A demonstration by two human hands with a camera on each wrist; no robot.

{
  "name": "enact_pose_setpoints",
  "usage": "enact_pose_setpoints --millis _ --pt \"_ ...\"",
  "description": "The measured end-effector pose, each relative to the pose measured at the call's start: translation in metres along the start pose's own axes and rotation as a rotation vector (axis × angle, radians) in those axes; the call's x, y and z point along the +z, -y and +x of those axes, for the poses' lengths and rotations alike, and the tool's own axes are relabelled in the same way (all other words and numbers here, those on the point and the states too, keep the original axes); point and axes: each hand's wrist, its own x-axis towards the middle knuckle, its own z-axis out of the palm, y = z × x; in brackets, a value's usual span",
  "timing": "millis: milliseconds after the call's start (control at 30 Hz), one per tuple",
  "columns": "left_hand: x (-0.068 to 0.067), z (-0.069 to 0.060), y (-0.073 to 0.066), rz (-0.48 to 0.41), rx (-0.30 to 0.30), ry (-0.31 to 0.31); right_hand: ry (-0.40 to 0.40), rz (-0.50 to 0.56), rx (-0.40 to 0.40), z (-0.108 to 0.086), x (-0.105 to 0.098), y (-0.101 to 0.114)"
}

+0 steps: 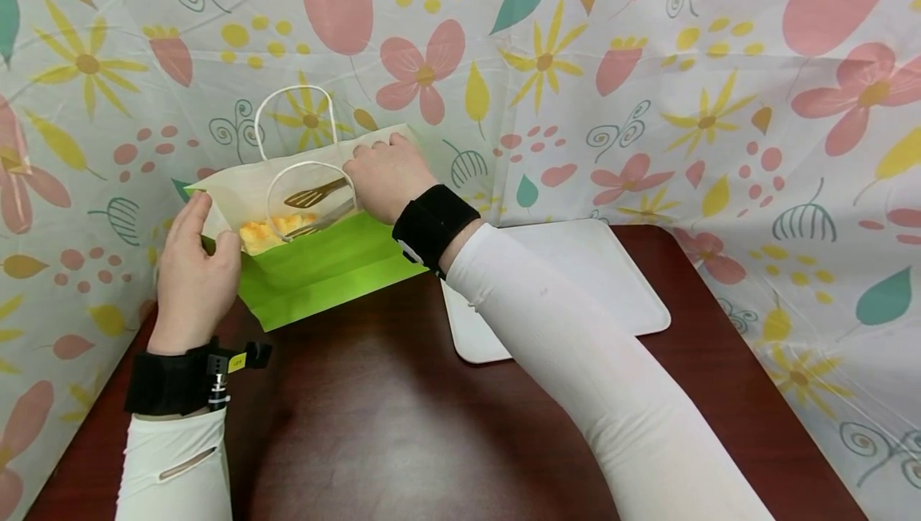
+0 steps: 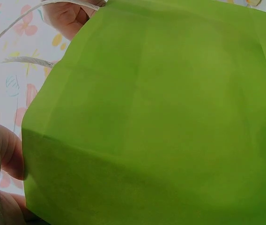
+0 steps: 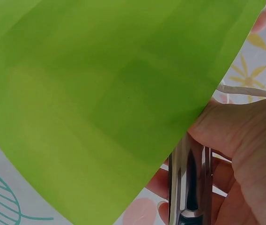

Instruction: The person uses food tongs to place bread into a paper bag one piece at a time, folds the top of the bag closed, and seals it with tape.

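A green paper bag (image 1: 324,269) with a cream inside and white cord handles stands tilted on the table, its mouth facing me. My right hand (image 1: 388,177) grips metal tongs (image 3: 189,187) at the bag's right side, by the rim. The tongs' slotted ends reach into the bag, close to a golden-yellow bread-like piece (image 1: 262,236); whether they touch it, I cannot tell. At the left edge of the bag my left hand (image 1: 197,281) holds the side, thumb toward the front and fingers toward the back. The bag's front panel hides the contents in both wrist views.
A white tray (image 1: 576,253) lies on the dark reddish-brown table (image 1: 374,425), right of the bag and partly under my right arm. A flower-printed curtain (image 1: 547,121) hangs behind the table and along its sides.
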Motion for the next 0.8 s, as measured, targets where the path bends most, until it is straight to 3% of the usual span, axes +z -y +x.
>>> enact_pose_setpoints --millis 800 --pt "-0.0005 0.0019 0.0019 0.004 0.003 0.001 -0.043 0.036 0.015 -0.0070 0.0031 -0.0089"
